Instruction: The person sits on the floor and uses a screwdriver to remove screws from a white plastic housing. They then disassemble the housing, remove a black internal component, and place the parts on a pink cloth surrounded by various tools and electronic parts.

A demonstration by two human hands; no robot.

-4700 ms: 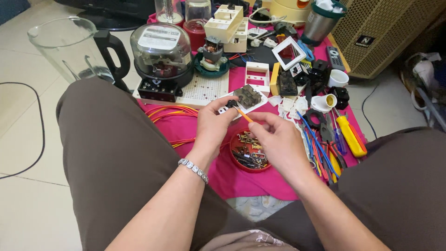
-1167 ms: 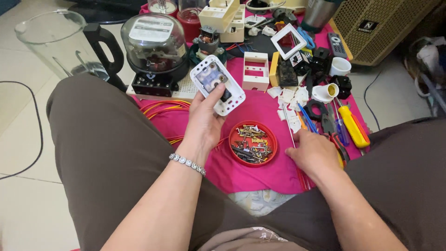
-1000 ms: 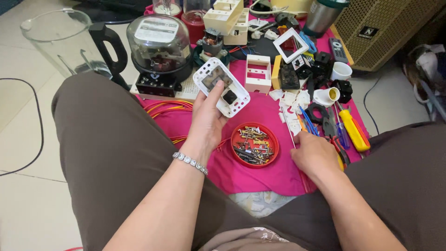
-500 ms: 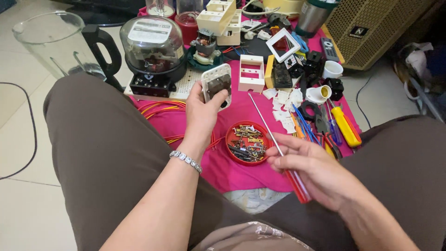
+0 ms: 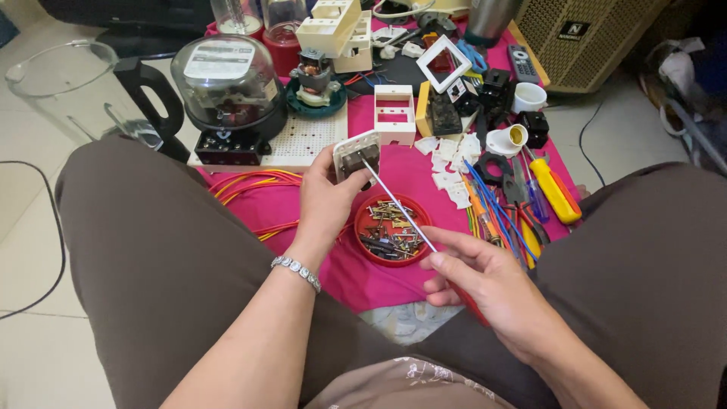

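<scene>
Bare forearms, no sleeves; a silver link bracelet [image 5: 296, 272] circles the left wrist; brown trousers [image 5: 159, 257] cover both legs; patterned beige shirt hem [image 5: 409, 382]

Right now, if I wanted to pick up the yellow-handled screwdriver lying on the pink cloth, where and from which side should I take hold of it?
Probably the thick yellow handle of the yellow-handled screwdriver, taken from above. It lies flat on the pink cloth with its long sides exposed, so a grip across its width suits it. Come from its outer, right-hand side: blue wires and other tools crowd the other side.

Single head-worn view, steeply downward, close over lap and pink mat [image 5: 341, 265]
</scene>
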